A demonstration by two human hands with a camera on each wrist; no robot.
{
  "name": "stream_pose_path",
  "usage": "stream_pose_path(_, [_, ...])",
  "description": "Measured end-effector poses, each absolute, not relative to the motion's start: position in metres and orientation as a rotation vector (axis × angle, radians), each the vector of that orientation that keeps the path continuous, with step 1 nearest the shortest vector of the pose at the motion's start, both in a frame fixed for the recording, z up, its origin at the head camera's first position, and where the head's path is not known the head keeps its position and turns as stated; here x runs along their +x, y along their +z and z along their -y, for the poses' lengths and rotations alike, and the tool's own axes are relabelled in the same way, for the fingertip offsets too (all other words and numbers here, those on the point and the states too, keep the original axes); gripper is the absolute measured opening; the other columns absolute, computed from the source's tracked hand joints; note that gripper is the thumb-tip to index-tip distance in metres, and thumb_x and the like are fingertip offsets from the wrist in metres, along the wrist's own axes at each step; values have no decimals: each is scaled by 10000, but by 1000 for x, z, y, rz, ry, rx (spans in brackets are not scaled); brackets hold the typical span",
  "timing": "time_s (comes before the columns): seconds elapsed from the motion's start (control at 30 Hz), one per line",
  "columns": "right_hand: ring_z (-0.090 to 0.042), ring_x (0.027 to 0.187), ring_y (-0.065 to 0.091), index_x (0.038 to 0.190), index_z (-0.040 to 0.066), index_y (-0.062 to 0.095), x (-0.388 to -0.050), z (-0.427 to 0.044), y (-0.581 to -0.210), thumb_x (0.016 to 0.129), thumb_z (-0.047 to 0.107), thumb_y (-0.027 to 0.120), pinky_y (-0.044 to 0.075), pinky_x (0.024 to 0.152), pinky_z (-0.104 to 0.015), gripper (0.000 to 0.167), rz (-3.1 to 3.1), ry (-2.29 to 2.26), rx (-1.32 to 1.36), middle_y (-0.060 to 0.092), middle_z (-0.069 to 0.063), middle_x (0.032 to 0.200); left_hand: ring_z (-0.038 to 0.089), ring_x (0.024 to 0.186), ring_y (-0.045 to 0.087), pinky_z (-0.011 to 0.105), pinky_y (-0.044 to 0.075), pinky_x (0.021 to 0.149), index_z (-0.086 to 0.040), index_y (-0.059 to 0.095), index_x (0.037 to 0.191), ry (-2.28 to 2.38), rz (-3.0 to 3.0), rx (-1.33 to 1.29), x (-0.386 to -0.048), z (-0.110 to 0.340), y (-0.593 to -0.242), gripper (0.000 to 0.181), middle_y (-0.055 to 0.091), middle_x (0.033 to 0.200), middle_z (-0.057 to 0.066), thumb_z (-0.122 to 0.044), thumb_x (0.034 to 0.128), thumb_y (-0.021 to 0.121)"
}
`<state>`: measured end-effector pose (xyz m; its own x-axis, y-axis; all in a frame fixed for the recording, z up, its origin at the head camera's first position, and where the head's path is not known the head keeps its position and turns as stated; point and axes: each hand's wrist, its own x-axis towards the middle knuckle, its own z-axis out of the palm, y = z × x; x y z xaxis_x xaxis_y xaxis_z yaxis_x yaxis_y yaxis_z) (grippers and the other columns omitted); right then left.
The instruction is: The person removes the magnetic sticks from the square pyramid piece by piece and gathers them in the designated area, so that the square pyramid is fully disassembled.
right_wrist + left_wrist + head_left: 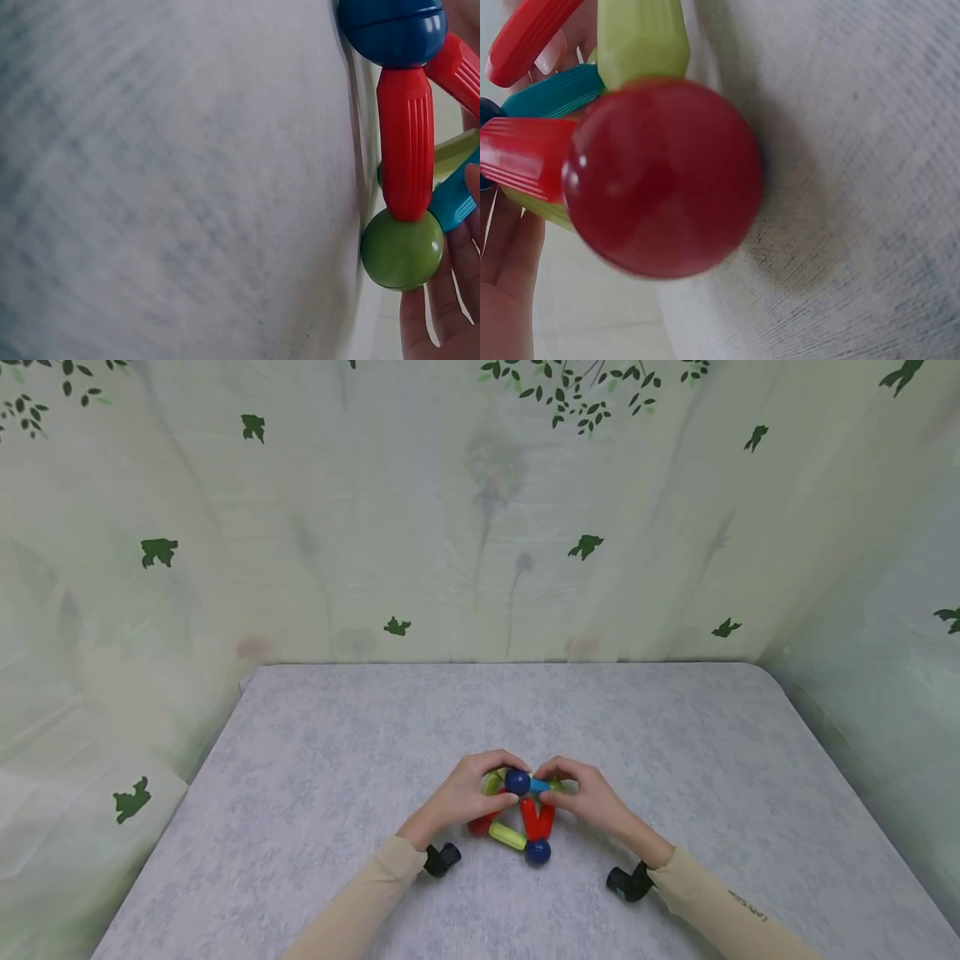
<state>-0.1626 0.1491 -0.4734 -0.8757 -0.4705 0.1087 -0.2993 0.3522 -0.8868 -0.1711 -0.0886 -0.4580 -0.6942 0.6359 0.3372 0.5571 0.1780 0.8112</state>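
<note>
A framework of magnetic rods and balls sits low on the table between my hands. My left hand (467, 792) pinches its upper dark blue ball (517, 781) between thumb and fingers. Opposite, my right hand (592, 792) grips the light blue rod (538, 786) that joins that ball, near a green ball (402, 249). Two red rods (529, 818) slant down to a lower dark blue ball (537, 852). A yellow-green rod (507, 837) runs from there toward a red ball (664, 180), large in the left wrist view. Fingers partly hide the far side.
The table (360, 727) has a mottled grey cover. Behind it and at the sides hang pale curtains (435, 527) with leaf and bird prints. Black wrist cameras (628, 883) sit under both wrists, close to the table top.
</note>
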Motion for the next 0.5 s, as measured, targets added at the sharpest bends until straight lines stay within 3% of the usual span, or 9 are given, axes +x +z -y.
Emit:
stream_pose_path(0.23, [-181, 943, 579, 1068, 85, 649, -160, -149, -478, 882, 163, 702, 466, 864, -426, 209, -2484, -1521, -741, 653, 13, 1015, 166, 1069, 560, 440, 439, 945, -67, 628, 1147, 1547, -2460, 1213, -168, 88, -458, 326, 633, 1122, 24, -57, 837, 730])
stream_pose_path(0.5, [-190, 908, 586, 1036, 65, 639, -153, -146, -476, 870, 112, 709, 476, 832, -409, 186, -2468, -1528, -688, 645, -5, 991, 183, 989, 587, 364, 481, 890, -29, 618, 1137, 1597, -2531, 1294, -165, 87, -463, 368, 627, 1104, 59, -6, 796, 756])
